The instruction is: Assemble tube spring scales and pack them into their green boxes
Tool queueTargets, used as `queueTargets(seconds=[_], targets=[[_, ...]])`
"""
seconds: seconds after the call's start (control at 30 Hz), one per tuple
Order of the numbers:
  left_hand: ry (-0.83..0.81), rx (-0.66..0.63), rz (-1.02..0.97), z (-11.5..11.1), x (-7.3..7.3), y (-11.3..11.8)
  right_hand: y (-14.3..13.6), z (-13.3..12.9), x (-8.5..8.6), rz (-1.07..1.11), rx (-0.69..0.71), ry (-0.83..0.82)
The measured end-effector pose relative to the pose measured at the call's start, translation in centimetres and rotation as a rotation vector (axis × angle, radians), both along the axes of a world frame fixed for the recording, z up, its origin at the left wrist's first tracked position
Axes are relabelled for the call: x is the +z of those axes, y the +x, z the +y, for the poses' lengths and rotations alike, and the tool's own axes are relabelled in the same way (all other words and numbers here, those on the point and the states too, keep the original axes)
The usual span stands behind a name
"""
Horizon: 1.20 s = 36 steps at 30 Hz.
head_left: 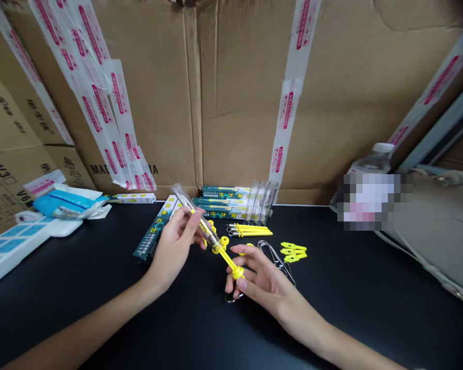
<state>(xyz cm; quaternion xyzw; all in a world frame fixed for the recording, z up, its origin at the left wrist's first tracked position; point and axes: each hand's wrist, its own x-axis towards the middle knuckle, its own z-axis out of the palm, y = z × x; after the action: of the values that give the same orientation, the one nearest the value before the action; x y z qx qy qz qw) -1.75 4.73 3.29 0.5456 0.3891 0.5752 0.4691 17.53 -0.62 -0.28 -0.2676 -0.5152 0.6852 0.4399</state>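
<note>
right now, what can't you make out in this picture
All in the head view:
- clear tube: part of its middle, behind the left hand
- curved metal piece: upper part, behind the right hand
- bottle: label, pixelated
- bag: far end, cut off by the right edge
- carton lettering: middle, under tape

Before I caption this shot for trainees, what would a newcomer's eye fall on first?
Probably the clear tube, held aslant mid-picture in the left hand, with a yellow rod at its lower end in the right hand. Next, the cardboard filling the background, striped with red-and-white tape. Then the bright blue packet at the left.
</note>
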Motion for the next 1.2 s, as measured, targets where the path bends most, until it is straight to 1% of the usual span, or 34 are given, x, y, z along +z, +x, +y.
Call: queueTargets(seconds=[0.07, 0.17, 0.27, 0.4, 0.47, 0.53, 0.67, 0.77, 0.9, 1.1, 1.2], targets=[[-0.004, -0.003, 0.002, -0.2, -0.1, 0.2, -0.2, 0.1, -0.1, -0.025, -0.019, -0.003], [-0.011, -0.019, 0.007, -0.5, -0.2, 0.4, -0.3, 0.3, -0.4, -0.069, -0.085, 0.0], [-0.014, -0.036, 0.007, -0.8, -0.1, 0.5, -0.3, 0.4, -0.8, -0.12, -0.13, -0.041], [-0.014, -0.031, 0.011, -0.8, 0.1, 0.3, -0.3, 0.2, -1.2, -0.332, -0.181, -0.047], [-0.02, -0.014, 0.018, -0.6, 0.2, 0.1, -0.3, 0.1, -1.3, -0.392, -0.195, -0.031], [-0.025, 0.007, 0.024, -0.3, 0.2, -0.1, -0.3, 0.0, -1.3, -0.367, -0.195, -0.025], [-0.017, 0.017, 0.024, 0.1, 0.1, -0.4, -0.2, -0.1, -1.0, -0.247, -0.17, -0.039], [-0.016, 0.017, 0.012, 0.3, 0.0, -0.4, 0.1, -0.1, -0.7, -0.14, -0.085, -0.078], [-0.02, 0.013, 0.008, 0.2, 0.0, -0.3, 0.4, 0.0, -0.6, -0.051, 0.033, -0.073], [-0.016, 0.001, 0.029, -0.3, 0.0, -0.1, 0.2, 0.2, -1.2, -0.002, 0.024, -0.066], [0.008, -0.016, 0.034, -0.6, -0.1, 0.0, 0.3, 0.2, -1.2, 0.027, 0.021, -0.094]])
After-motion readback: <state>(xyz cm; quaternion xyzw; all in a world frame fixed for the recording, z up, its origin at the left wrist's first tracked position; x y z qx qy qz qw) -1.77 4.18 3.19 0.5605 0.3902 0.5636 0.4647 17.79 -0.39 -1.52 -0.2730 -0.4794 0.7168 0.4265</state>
